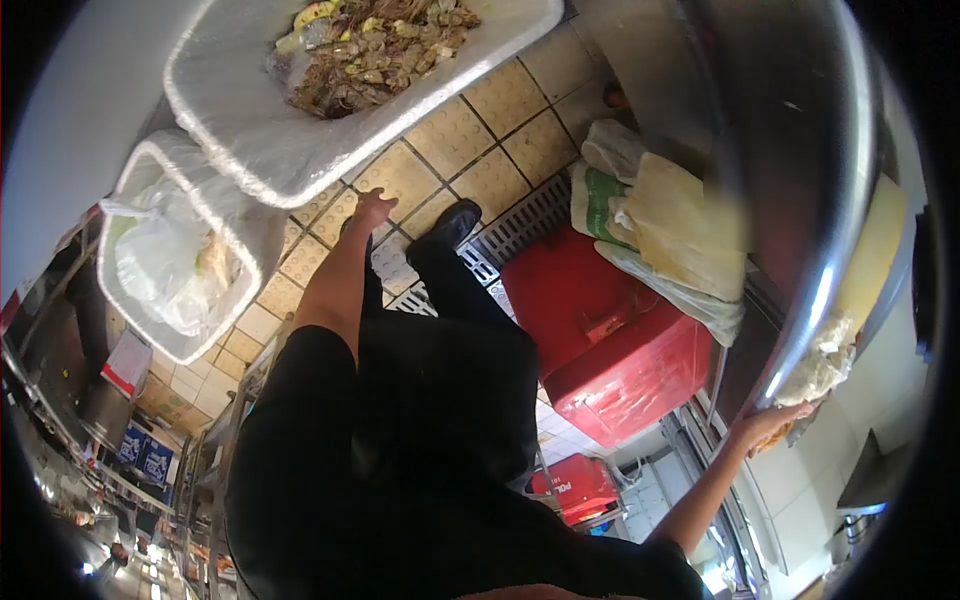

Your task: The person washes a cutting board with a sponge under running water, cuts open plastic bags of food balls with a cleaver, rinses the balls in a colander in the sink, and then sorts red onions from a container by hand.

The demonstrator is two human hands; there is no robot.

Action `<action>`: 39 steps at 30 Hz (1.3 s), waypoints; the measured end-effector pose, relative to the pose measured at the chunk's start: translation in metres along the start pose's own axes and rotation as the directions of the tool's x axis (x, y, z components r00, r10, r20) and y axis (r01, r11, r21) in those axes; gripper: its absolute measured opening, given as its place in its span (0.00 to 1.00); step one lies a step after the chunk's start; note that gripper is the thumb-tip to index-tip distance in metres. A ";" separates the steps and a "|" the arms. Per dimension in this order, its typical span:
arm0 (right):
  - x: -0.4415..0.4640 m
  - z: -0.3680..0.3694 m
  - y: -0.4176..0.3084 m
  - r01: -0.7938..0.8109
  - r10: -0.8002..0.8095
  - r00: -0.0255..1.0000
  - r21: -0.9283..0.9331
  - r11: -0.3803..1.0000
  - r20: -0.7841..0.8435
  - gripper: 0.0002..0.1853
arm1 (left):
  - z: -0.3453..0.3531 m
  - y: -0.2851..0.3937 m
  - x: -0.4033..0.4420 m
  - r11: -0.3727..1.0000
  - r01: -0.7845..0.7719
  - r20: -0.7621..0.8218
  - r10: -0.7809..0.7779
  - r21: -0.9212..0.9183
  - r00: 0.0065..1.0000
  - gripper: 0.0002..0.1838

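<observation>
My left hand [374,208] hangs over the tiled floor just below the large lined bin [350,165], its fingers apart and nothing in them. At the right, my right hand [775,428] is closed on a crumpled clear plastic bag [822,368] beside the rounded metal edge [815,310]. Something orange-brown shows by those fingers, too small to make out. Leafy brown and yellow scraps [385,50] lie inside the large bin. A smaller lined bin [185,255] at the left holds clear plastic.
Red containers [625,340] stand right of my legs, with pale and green-marked sacks [680,225] against them. A drain grate [520,220] crosses the tiled floor [450,140] near my shoes [455,222]. Metal shelving [90,455] and blue boxes [145,453] are at the lower left.
</observation>
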State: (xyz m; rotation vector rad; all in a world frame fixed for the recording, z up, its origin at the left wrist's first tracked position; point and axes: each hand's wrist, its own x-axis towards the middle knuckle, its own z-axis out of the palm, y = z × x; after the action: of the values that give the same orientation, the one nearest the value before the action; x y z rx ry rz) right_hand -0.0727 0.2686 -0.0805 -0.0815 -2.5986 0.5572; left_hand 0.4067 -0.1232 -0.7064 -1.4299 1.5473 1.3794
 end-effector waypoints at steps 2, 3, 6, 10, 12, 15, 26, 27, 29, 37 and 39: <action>-0.006 0.001 -0.012 -0.108 0.107 0.994 0.109 0.988 0.018 0.40 | -0.004 0.011 0.013 0.998 0.037 -0.067 -0.035 0.040 0.997 0.41; -0.009 0.002 -0.019 -0.163 0.161 0.987 0.162 0.973 0.027 0.41 | -0.014 0.020 0.019 0.978 -0.026 -0.007 0.028 0.209 1.000 0.42; -0.031 0.011 -0.056 -0.220 0.221 0.975 0.223 0.950 0.020 0.41 | -0.009 0.010 0.064 0.996 -0.055 -0.121 0.064 0.077 0.991 0.45; -0.006 -0.010 0.001 0.090 -0.096 0.992 0.068 0.994 0.088 0.36 | 0.002 -0.036 0.170 0.983 -0.139 -0.107 0.153 0.123 0.982 0.51; -0.007 -0.013 0.006 0.039 -0.049 0.996 0.130 0.991 0.068 0.31 | 0.012 -0.051 0.210 0.972 -0.104 -0.138 0.135 0.211 0.981 0.53; -0.014 -0.011 0.003 0.138 -0.141 0.988 0.051 0.989 0.062 0.31 | 0.026 -0.053 0.222 0.909 -0.084 -0.150 0.158 0.408 0.976 0.55; 0.026 -0.014 0.039 -0.016 0.013 0.998 0.051 0.999 0.054 0.37 | 0.001 0.047 -0.009 0.950 -0.286 -0.266 0.311 0.127 0.913 0.28; 0.048 -0.013 0.087 0.144 -0.140 0.989 -0.120 0.982 0.036 0.32 | -0.008 0.068 -0.062 0.952 -0.299 -0.216 0.305 0.061 0.928 0.25; 0.028 -0.005 0.081 0.365 -0.358 0.931 -0.215 0.906 0.070 0.29 | -0.025 0.102 -0.157 0.936 -0.317 -0.220 0.281 -0.151 0.934 0.18; -0.028 -0.002 -0.037 0.085 -0.080 0.994 -0.064 0.994 0.073 0.35 | -0.171 0.220 -0.411 0.707 -0.704 -0.522 0.624 0.060 0.582 0.15; -0.025 -0.008 -0.044 0.046 -0.039 0.995 -0.069 0.997 0.089 0.41 | -0.210 0.242 -0.433 0.741 -0.619 -0.567 0.636 0.259 0.523 0.17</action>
State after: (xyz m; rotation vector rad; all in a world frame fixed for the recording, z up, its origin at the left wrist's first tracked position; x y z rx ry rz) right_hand -0.0450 0.2275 -0.0682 -0.0255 -2.6986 0.4623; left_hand 0.3182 -0.2167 -0.1830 -1.4499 2.7407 1.2798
